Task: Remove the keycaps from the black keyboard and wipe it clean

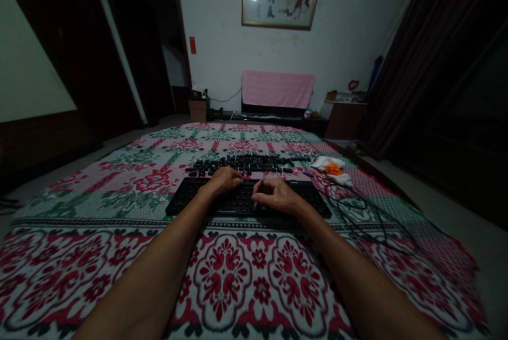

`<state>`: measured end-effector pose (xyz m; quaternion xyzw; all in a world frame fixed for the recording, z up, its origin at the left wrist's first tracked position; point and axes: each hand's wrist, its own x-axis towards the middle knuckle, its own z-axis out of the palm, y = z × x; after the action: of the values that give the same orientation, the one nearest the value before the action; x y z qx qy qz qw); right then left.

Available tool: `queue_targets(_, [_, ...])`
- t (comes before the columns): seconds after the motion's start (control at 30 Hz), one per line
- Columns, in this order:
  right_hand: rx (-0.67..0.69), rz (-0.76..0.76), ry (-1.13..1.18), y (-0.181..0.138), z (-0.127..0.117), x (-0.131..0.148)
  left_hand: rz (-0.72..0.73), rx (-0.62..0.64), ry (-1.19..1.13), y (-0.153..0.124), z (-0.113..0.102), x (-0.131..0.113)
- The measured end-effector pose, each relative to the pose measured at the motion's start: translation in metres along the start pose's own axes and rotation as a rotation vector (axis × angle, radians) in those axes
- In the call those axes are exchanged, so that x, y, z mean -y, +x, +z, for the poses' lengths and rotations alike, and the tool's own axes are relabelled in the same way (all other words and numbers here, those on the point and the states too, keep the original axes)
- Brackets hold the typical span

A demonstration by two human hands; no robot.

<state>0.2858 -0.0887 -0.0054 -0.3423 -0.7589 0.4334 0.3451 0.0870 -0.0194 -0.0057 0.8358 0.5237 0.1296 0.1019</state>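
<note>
A black keyboard (184, 198) lies flat across the patterned blanket, many of its keycaps off. My left hand (226, 177) rests on its upper middle part, fingers stretched to the right and lying on it. Just right of centre, my right hand (274, 195) pinches a thin pen-like tool (261, 186), held steeply with its lower end down at the keyboard. The dim light hides what kind of tool it is. Behind the keyboard, loose black keycaps (254, 162) lie spread in a long band.
White crumpled cloth or tissue (327, 162) with an orange item (332, 169) lies right of the keycaps. A black cable (373, 223) coils beside the keyboard's right end. The red, green and white blanket (226, 282) spreads under everything. A pink cloth (278, 88) hangs by the far wall.
</note>
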Motion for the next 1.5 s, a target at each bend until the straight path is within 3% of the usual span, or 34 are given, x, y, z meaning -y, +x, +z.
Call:
queue_targets(0.47, [0.082, -0.16, -0.512, -0.002, 0.007, 0.022, 0.025, -0.008, 0.006, -0.001, -0.001, 0.001])
queue_targets(0.7, [-0.02, -0.02, -0.111, 0.003, 0.003, -0.005, 0.022, 0.004, -0.027, -0.001, -0.003, -0.002])
queue_targets(0.9, [-0.145, 0.097, 0.069, 0.006, -0.002, -0.009, 0.003, 0.018, 0.0, -0.002, -0.005, -0.005])
queue_targets(1.1, [-0.308, 0.032, 0.054, 0.01, -0.008, -0.016, 0.066, -0.043, -0.174, 0.0, -0.005, -0.011])
queue_targets(1.3, [-0.469, -0.043, -0.021, 0.01, -0.013, -0.019, 0.146, 0.16, -0.591, 0.002, 0.001, -0.022])
queue_targets(1.5, [-0.479, -0.096, -0.091, 0.011, -0.011, -0.018, 0.171, 0.171, -0.609, 0.003, 0.006, -0.027])
